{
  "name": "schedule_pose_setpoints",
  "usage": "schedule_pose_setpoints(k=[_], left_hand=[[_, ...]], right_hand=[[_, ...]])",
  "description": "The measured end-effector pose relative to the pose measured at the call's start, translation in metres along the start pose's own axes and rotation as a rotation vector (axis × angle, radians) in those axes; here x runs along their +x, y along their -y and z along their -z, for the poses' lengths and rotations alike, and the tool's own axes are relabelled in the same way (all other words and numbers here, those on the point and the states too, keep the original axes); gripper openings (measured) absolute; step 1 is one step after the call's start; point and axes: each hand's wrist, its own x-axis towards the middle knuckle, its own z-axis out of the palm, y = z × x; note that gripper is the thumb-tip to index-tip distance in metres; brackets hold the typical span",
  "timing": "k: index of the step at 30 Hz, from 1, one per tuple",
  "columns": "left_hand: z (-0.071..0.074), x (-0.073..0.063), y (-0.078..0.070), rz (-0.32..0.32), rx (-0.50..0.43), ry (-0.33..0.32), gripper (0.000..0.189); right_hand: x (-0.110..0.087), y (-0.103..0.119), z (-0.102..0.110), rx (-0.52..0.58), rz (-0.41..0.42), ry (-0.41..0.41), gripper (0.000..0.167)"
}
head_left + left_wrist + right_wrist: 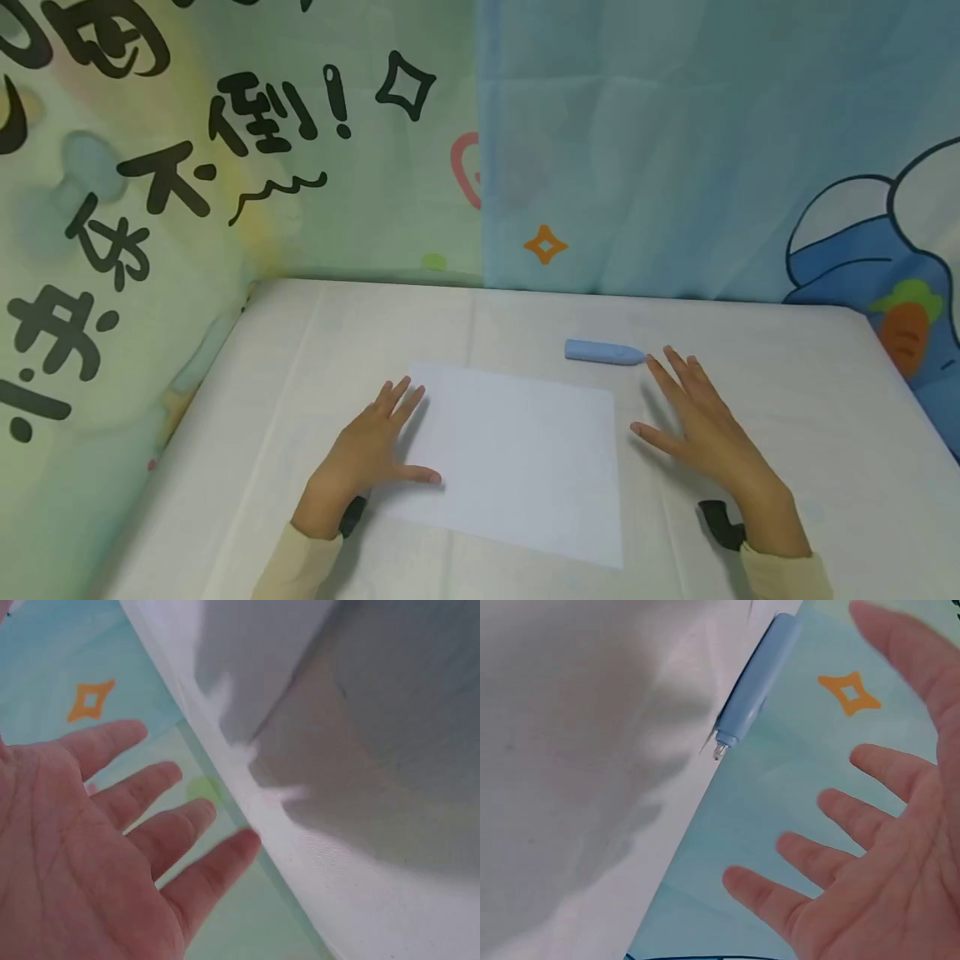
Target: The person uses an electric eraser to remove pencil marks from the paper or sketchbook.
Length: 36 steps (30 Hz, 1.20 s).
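A sheet of white paper (517, 458) lies flat on the white-covered table, slightly turned. My left hand (366, 450) is spread over its left edge, fingers extended and nothing held. To the right of the sheet, my right hand (701, 433) hovers palm down with its fingers apart, also holding nothing. Just beyond its index fingertip, behind the paper's far right corner, lies a light-blue pen-shaped tool (602, 352). In the right wrist view this blue tool (757, 679) shows a thick barrel and a small shiny tip; its exact kind I cannot tell.
The white table (360, 317) ends at the back against a blue printed cloth (660, 150). Along the left side hangs a green cloth (360, 225) with black lettering. Dark straps sit at both wrists, below cream sleeves (787, 575).
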Motion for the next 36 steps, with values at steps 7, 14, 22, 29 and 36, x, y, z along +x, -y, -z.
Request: schedule_pose_setpoints(k=[7, 14, 22, 29, 36], left_hand=[[-0.007, -0.01, -0.011, -0.154, -0.018, -0.02, 0.102], [-0.018, -0.014, -0.017, -0.229, 0.046, -0.025, 0.075], [-0.015, -0.015, -0.019, -0.227, 0.02, 0.004, 0.07], [-0.017, -0.015, -0.019, -0.223, 0.029, 0.014, 0.07], [-0.017, -0.013, -0.019, -0.198, 0.013, 0.044, 0.071]], right_hand=[[0.005, 0.004, 0.006, 0.013, 0.063, -0.029, 0.057], [0.02, 0.004, 0.006, 0.078, 0.082, -0.067, 0.034], [0.049, -0.018, 0.007, 0.13, 0.121, -0.084, 0.025], [0.075, -0.027, 0.005, 0.111, 0.183, -0.077, 0.021], [0.09, -0.026, -0.002, 0.112, 0.181, 0.018, 0.027]])
